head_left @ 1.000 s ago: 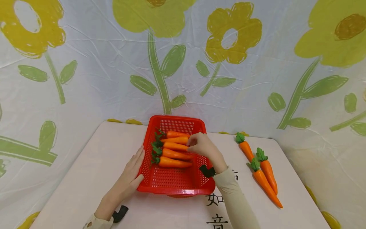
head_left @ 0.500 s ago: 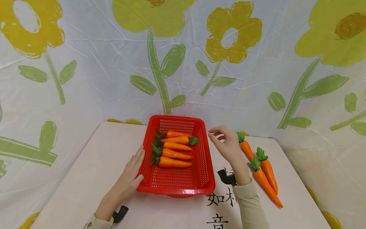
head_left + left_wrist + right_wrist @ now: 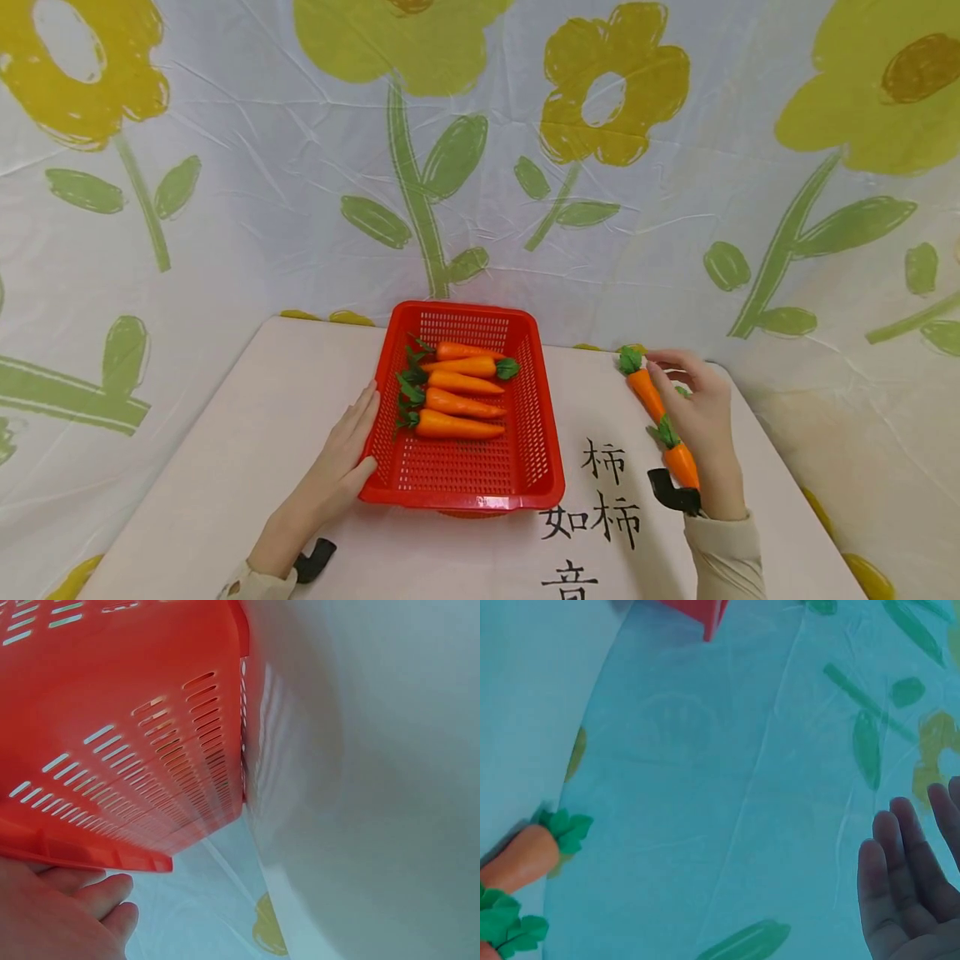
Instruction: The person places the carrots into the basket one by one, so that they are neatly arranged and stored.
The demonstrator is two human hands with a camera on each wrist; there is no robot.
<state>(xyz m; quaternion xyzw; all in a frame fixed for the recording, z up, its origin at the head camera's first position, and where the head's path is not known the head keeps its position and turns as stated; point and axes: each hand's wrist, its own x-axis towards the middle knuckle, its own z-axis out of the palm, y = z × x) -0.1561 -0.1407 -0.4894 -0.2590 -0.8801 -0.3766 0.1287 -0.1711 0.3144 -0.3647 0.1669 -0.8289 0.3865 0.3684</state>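
a flower-printed cloth (image 3: 285,183) backs a pale bench (image 3: 285,417), on which a red slotted basket (image 3: 465,502) stands where it stood a second ago. the person's left hand (image 3: 341,458) stays at the basket's left side, fingers straight, touching it rather than gripping. the change is at the right hand (image 3: 697,417): inside the basket one second ago and clear of its rim half a second later, it is now over the bench's right side, fingers apart and holding nothing, fingertips beside the farthest loose carrot; whether they touch its leaves cannot be told. five basket carrots (image 3: 459,427) lie side by side across the basket, while three loose carrots (image 3: 647,392) remain on the bench, one mostly hidden by the right hand. smallest of all, a leafy top (image 3: 507,368) on the second carrot from the back, uncovered as the hand left, points right; the other tops gather at left. for the work, the shift suggests that carrot has been let go and attention has passed to the three outside.
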